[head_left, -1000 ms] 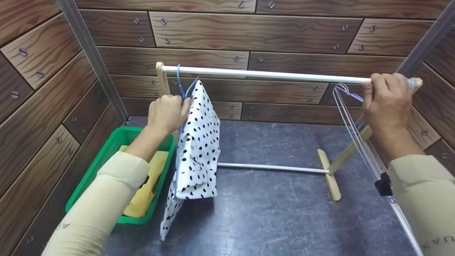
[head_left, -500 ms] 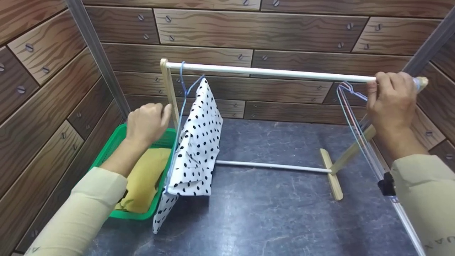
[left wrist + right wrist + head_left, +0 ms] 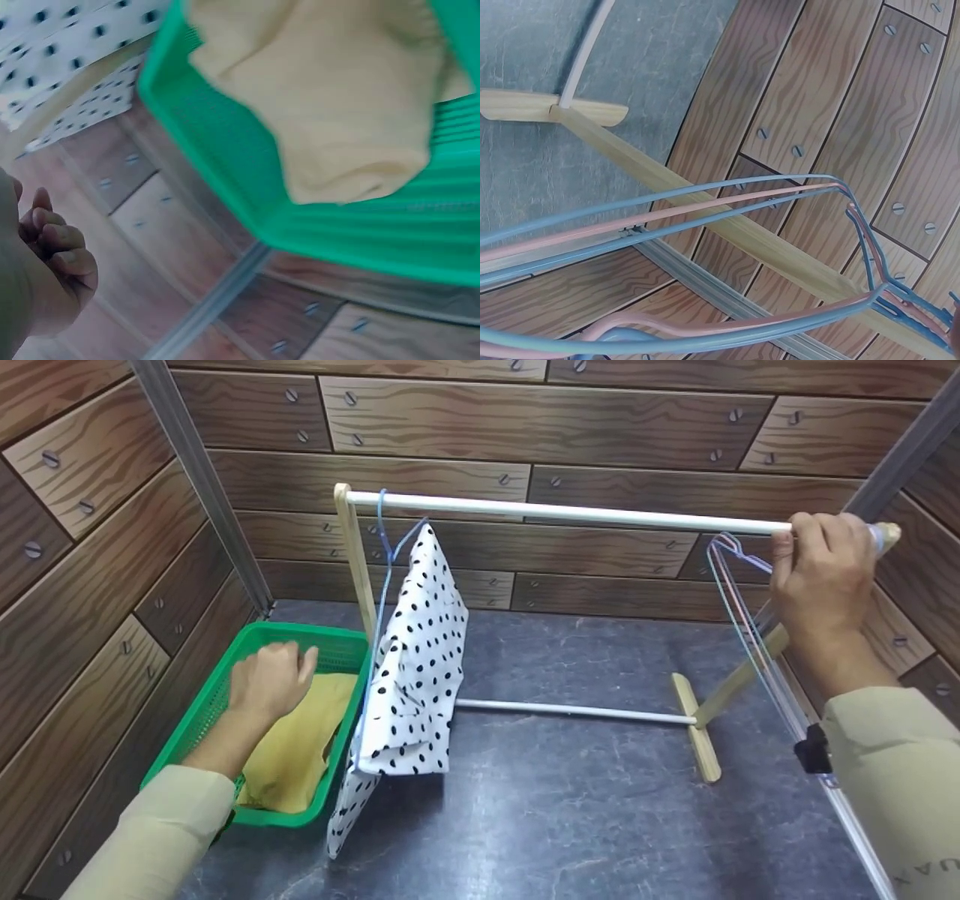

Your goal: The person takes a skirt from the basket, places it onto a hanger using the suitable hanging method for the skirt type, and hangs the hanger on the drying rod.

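My left hand (image 3: 270, 679) is over the green basket (image 3: 319, 632), its fingers loosely curled around nothing. A folded yellow cloth (image 3: 300, 742) lies inside the basket. To the right, a white cloth with black dots (image 3: 424, 660) drapes over a blue hanger (image 3: 390, 556) hooked near the left end of the white rail (image 3: 562, 512). My right hand (image 3: 829, 574) grips that rail near its right end. Beside it hang thin blue and pink hangers (image 3: 780, 190); their hooks are mostly hidden by the hand in the head view.
The rail belongs to a rack with wooden posts (image 3: 356, 562), a wooden foot (image 3: 696, 727) and a lower white bar (image 3: 570, 710). Wood-patterned panels (image 3: 555, 424) with metal corner strips surround the dark floor (image 3: 570, 810) on the left, back and right.
My left hand has let go of the dotted cloth's hanger and moved left and down over the basket. The dotted cloth stays hanging. My right hand keeps its grip on the rail.
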The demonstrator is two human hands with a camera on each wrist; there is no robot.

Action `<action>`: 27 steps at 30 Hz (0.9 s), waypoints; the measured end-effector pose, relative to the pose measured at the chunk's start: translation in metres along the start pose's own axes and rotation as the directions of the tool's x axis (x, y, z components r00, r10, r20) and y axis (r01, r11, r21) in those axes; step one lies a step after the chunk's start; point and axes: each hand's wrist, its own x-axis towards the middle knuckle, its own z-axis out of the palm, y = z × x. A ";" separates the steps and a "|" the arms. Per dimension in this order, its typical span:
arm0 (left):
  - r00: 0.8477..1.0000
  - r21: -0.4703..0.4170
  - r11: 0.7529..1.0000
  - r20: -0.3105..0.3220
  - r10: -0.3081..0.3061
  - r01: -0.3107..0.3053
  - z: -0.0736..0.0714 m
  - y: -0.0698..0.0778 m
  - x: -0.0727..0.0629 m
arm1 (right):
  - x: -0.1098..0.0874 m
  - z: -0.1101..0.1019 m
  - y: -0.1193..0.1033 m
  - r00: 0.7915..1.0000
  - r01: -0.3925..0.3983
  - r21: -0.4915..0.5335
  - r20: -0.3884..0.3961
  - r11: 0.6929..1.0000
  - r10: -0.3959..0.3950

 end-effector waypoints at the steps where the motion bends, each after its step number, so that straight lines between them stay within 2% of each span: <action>1: 0.999 0.000 1.000 0.038 -0.012 0.012 0.005 -0.004 -0.004 | 0.000 0.000 0.000 1.000 0.000 0.004 -0.001 1.000 0.000; 4: 0.993 -0.002 0.999 0.114 -0.038 0.038 0.019 -0.013 -0.014 | -0.002 0.000 0.001 1.000 0.001 0.014 -0.010 1.000 -0.001; 8: 0.983 0.001 0.998 0.172 -0.058 0.058 0.037 -0.023 -0.027 | -0.003 0.001 0.001 1.000 0.002 0.022 -0.026 1.000 -0.001; 11: 0.970 0.001 0.997 0.234 -0.072 0.074 0.051 -0.027 -0.038 | -0.003 0.003 0.000 0.999 0.002 0.028 -0.042 1.000 -0.001; 14: 0.941 0.020 0.996 0.326 -0.091 0.089 0.065 -0.030 -0.049 | -0.002 0.004 -0.001 0.999 0.006 0.035 -0.048 0.999 -0.004; 19: 0.886 0.067 0.996 0.457 -0.084 0.060 0.087 -0.036 -0.066 | -0.002 0.003 -0.004 1.000 -0.004 0.029 -0.029 1.000 0.005; 22: 0.860 0.079 0.994 0.499 -0.108 0.079 0.097 -0.044 -0.074 | -0.003 0.002 -0.005 1.000 -0.013 0.028 -0.025 1.000 0.014; 25: 0.831 0.112 0.987 0.534 -0.157 0.114 0.107 -0.051 -0.082 | -0.003 0.002 -0.006 1.000 -0.016 0.030 -0.019 0.999 0.017; 27: 0.821 0.117 0.984 0.542 -0.179 0.137 0.113 -0.055 -0.087 | -0.002 0.002 -0.006 1.000 -0.017 0.028 -0.015 0.999 0.018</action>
